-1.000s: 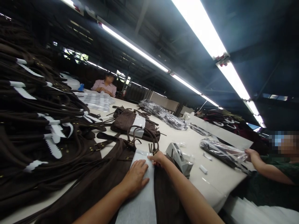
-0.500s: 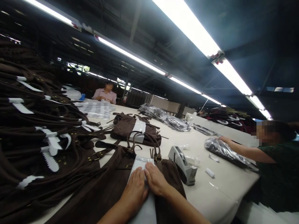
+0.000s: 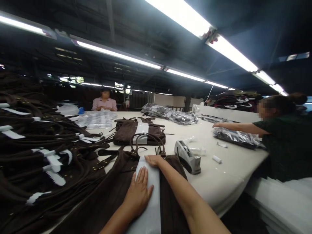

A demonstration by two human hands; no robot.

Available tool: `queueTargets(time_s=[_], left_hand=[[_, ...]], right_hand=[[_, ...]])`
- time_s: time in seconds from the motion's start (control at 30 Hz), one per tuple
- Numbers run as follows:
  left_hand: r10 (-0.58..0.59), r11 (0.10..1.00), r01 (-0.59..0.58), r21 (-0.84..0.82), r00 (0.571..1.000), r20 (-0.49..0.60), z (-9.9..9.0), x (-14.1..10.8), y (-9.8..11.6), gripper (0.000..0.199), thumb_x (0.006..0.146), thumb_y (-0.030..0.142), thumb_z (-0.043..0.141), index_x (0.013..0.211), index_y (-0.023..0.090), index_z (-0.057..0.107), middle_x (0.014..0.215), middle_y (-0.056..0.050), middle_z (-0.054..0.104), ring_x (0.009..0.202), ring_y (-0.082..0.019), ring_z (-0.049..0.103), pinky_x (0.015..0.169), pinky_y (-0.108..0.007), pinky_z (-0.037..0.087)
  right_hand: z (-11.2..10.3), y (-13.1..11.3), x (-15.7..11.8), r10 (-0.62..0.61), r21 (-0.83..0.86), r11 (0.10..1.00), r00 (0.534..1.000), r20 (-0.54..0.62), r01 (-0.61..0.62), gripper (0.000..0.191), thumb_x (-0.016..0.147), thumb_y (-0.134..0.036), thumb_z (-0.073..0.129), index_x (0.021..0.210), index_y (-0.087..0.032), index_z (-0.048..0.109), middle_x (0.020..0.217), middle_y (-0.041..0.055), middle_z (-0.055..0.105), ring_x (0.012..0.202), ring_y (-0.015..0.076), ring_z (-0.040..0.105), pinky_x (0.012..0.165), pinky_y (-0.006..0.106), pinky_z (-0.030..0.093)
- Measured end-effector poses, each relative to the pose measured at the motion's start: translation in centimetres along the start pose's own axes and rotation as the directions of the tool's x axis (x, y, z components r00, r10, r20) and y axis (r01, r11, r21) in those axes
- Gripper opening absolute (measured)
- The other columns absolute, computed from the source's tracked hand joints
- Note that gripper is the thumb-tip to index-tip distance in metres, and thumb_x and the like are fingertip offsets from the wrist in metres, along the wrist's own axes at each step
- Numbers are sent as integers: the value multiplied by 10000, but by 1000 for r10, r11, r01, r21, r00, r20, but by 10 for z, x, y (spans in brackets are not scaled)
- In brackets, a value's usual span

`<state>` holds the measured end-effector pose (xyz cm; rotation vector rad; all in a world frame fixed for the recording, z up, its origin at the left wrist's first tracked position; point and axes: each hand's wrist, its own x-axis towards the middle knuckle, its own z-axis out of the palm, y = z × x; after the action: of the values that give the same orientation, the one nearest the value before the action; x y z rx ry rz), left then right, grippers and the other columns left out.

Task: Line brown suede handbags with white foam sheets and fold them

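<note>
A dark brown handbag (image 3: 104, 191) lies in front of me with its looped handles (image 3: 148, 139) pointing away. A pale grey-white strip of wrapping (image 3: 152, 208) runs down its middle. My left hand (image 3: 138, 193) rests palm down on the strip, fingers spread. Farther up, my right hand (image 3: 154, 160) lies across the strip's top end, just below the handles, its fingers stretched to the left. Just behind sits another brown bag (image 3: 124, 131) with a similar pale band (image 3: 141, 130) around it. A grey tape dispenser (image 3: 187, 157) stands to the right of my bag.
Brown bags with white-wrapped handles form a tall pile (image 3: 48, 139) at left. Plastic-wrapped bags (image 3: 170, 115) and clear plastic sheets (image 3: 96, 119) lie farther back. At right, a co-worker (image 3: 282, 136) reaches over a wrapped bag (image 3: 237, 137). Another person (image 3: 104, 102) sits opposite.
My hands have moved apart: the left has slid down the strip, the right is at its top end. The view has turned and levelled. The co-worker's arm has shifted over the wrapped bag.
</note>
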<state>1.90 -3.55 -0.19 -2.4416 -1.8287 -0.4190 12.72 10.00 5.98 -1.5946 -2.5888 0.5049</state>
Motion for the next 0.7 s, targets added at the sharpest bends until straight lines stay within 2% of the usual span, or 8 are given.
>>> queueTargets(time_s=[0.13,0.23,0.33,0.43,0.5,0.57,0.63,0.7], left_hand=[[-51,999,52,-15,997,65,-16,-21,4,660,942,461,310,1478,76,301,1554,-173,181,1447,-310,153,1155,-572,208],[-83,995,88,-54,992,94,-24,-49,6,647,945,476,308,1477,108,316,1558,-158,192,1446,-305,163,1159,-555,212],[-79,984,88,-157,995,66,-32,-78,2,596,933,439,386,1439,123,402,1531,-159,303,1423,-298,269,1150,-507,289],[-69,981,39,-188,986,-154,-52,-93,-15,463,898,321,475,1338,189,534,1461,-110,465,1369,-266,401,1137,-460,352],[-138,989,108,-104,926,-352,-78,-94,-35,408,892,285,483,1275,183,580,1408,-112,527,1347,-270,430,1148,-459,335],[-282,950,311,-14,840,-463,-109,-94,-56,405,902,301,472,1246,120,584,1331,-173,572,1292,-309,479,1111,-484,358],[-470,860,510,-1,793,-386,-134,-98,-74,400,917,332,452,1194,85,600,1155,-200,656,1129,-327,593,970,-472,459],[-589,806,588,-71,785,-193,-142,-108,-82,333,931,345,436,1070,137,655,951,-135,715,923,-281,673,799,-376,507]], right_hand=[[5,-9,-23,7,-10,1000,998,-67,-7,616,991,-502,186,1474,-153,343,1551,156,285,1441,281,247,1149,557,153],[23,-19,-68,-136,-73,989,986,-101,129,605,990,-506,204,1516,-210,242,1596,73,161,1479,248,86,1169,551,30],[36,-28,-118,-315,-90,947,946,-72,309,593,985,-476,248,1504,-193,286,1583,83,198,1474,276,111,1166,570,52],[31,-40,-150,-385,31,922,922,-32,386,528,949,-424,381,1409,-185,476,1491,104,414,1396,277,351,1155,477,238],[20,-51,-153,-348,106,927,930,-119,361,469,928,-403,432,1312,-185,588,1366,103,567,1286,270,502,1101,404,353],[7,-65,-143,-309,141,927,920,-240,348,442,918,-384,457,1266,-172,628,1295,105,625,1225,270,556,1069,377,394],[-2,-79,-124,-315,143,917,895,-317,373,422,900,-329,485,1251,-151,636,1288,112,628,1220,267,559,1075,376,393],[-8,-90,-99,-344,125,902,863,-369,413,441,854,-229,515,1273,-133,615,1319,119,604,1243,253,540,1094,375,380]])
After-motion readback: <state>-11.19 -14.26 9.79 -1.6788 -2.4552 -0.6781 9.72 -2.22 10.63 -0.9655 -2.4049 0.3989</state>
